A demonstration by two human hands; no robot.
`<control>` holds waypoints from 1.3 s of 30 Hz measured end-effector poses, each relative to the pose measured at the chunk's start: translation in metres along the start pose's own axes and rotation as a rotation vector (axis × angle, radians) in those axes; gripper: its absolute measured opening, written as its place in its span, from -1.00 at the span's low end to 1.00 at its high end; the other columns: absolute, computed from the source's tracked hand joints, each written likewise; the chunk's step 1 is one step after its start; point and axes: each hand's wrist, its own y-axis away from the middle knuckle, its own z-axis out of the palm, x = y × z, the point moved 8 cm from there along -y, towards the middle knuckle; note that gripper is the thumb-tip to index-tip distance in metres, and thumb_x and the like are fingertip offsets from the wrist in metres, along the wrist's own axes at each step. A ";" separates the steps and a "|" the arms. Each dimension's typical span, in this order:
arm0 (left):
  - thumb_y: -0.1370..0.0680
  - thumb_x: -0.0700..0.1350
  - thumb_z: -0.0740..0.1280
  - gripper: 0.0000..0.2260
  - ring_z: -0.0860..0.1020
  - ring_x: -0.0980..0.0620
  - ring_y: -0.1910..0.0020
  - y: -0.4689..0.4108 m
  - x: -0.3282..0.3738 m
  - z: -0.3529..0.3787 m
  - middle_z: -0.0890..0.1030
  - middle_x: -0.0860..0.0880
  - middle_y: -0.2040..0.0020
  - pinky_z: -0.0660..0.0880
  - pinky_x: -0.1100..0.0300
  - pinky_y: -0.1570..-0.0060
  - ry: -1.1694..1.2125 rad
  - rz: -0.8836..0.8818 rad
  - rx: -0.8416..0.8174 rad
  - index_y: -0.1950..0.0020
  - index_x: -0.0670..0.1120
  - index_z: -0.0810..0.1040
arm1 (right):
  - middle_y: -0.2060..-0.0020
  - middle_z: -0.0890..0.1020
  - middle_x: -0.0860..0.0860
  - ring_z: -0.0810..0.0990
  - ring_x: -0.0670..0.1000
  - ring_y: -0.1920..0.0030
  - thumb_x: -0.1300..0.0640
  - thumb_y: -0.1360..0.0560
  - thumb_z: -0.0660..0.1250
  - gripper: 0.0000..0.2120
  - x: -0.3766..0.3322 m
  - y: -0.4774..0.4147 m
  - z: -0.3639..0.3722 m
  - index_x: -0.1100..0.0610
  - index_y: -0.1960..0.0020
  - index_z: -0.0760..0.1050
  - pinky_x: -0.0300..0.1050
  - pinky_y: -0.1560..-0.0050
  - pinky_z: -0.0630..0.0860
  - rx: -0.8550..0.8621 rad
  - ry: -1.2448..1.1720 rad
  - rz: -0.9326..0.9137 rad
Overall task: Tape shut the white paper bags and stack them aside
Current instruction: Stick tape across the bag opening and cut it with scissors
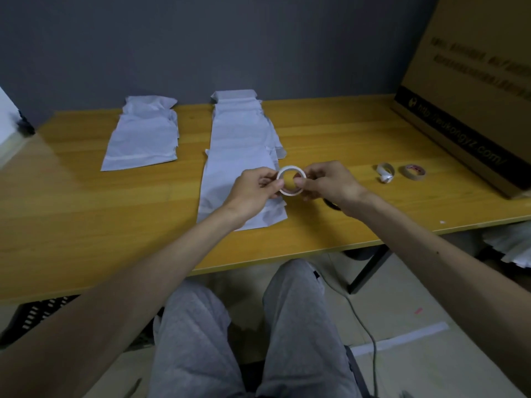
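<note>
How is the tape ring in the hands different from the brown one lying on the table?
The white tape roll is pale and held up on edge between the left hand and right hand; the brown tape roll lies flat on the table, untouched. The white tape roll also looks bigger across than the brown one. Both are round rings with an open middle.
</note>
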 end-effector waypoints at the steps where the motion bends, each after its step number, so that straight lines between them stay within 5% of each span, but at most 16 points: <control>1: -0.54 -0.20 0.38 -0.79 0.63 0.00 0.01 -0.001 -0.002 0.001 0.64 -0.12 -0.02 0.56 0.19 -0.05 -0.024 -0.008 -0.016 -0.16 -0.21 0.57 | 0.28 0.60 0.14 0.57 0.04 0.36 0.20 -0.48 0.43 -0.85 0.006 -0.002 -0.003 0.30 0.05 0.58 -0.17 0.26 0.58 0.031 -0.025 0.036; 5: -0.52 -0.23 0.40 -0.59 0.52 0.06 -0.12 -0.003 -0.011 0.000 0.55 -0.03 -0.14 0.48 0.22 -0.16 -0.247 0.030 -0.063 -0.35 -0.19 0.44 | 0.29 0.61 0.22 0.60 0.08 0.38 0.20 -0.47 0.44 -0.80 0.028 -0.006 -0.014 0.34 0.03 0.54 -0.12 0.27 0.63 0.092 -0.005 0.168; 9: -0.48 -0.21 0.45 -0.60 0.50 0.14 -0.15 0.001 -0.016 0.004 0.59 -0.02 -0.17 0.34 0.56 0.00 -0.374 0.104 -0.138 -0.31 -0.15 0.51 | 0.32 0.64 0.23 0.63 0.20 0.30 0.07 -0.49 0.43 -0.69 0.034 -0.012 -0.019 0.36 0.14 0.57 0.04 0.23 0.62 0.147 0.287 0.155; 11: -0.47 -0.20 0.46 -0.60 0.50 0.12 -0.17 0.001 -0.016 0.006 0.58 -0.02 -0.20 0.34 0.46 -0.06 -0.422 0.129 -0.157 -0.30 -0.15 0.53 | 0.33 0.59 0.20 0.58 0.19 0.29 -0.03 -0.51 0.37 -0.60 0.026 -0.012 -0.019 0.36 0.17 0.57 -0.03 0.33 0.50 0.179 0.566 0.102; 14: -0.47 -0.16 0.47 -0.60 0.49 0.04 -0.14 0.002 -0.018 0.008 0.53 -0.04 -0.16 0.37 0.30 -0.10 -0.483 0.142 -0.159 -0.29 -0.15 0.53 | 0.15 0.57 0.15 0.57 0.17 0.14 -0.07 -0.53 0.34 -0.62 0.013 -0.006 -0.018 0.29 0.07 0.56 -0.02 0.20 0.53 0.247 0.775 0.026; 26: -0.47 -0.14 0.47 -0.58 0.43 0.07 0.08 0.002 -0.021 0.010 0.37 -0.02 -0.04 0.30 0.41 0.06 -0.510 0.135 -0.144 -0.31 -0.15 0.50 | 0.23 0.65 0.24 0.60 0.18 0.30 0.11 -0.42 0.45 -0.74 0.006 0.011 0.025 0.33 0.15 0.58 0.04 0.26 0.57 0.106 0.543 0.021; 30: -0.47 -0.08 0.47 -0.56 0.45 0.08 0.10 0.001 -0.021 0.013 0.38 -0.03 -0.03 0.41 0.30 -0.02 -0.508 0.151 -0.164 -0.32 -0.12 0.50 | 0.22 0.65 0.17 0.63 0.15 0.18 0.16 -0.38 0.50 -0.84 0.011 0.011 0.035 0.26 0.15 0.63 0.02 0.20 0.57 0.096 0.470 0.049; 39: -0.53 -0.25 0.37 -0.77 0.45 0.06 0.12 -0.012 -0.007 0.025 0.38 -0.06 -0.05 0.39 0.36 0.05 -0.552 0.178 -0.345 -0.19 -0.15 0.59 | 0.20 0.59 0.12 0.51 0.06 0.19 0.28 -0.43 0.38 -0.88 0.026 0.017 0.036 0.27 0.06 0.64 -0.14 0.24 0.39 0.110 0.308 0.172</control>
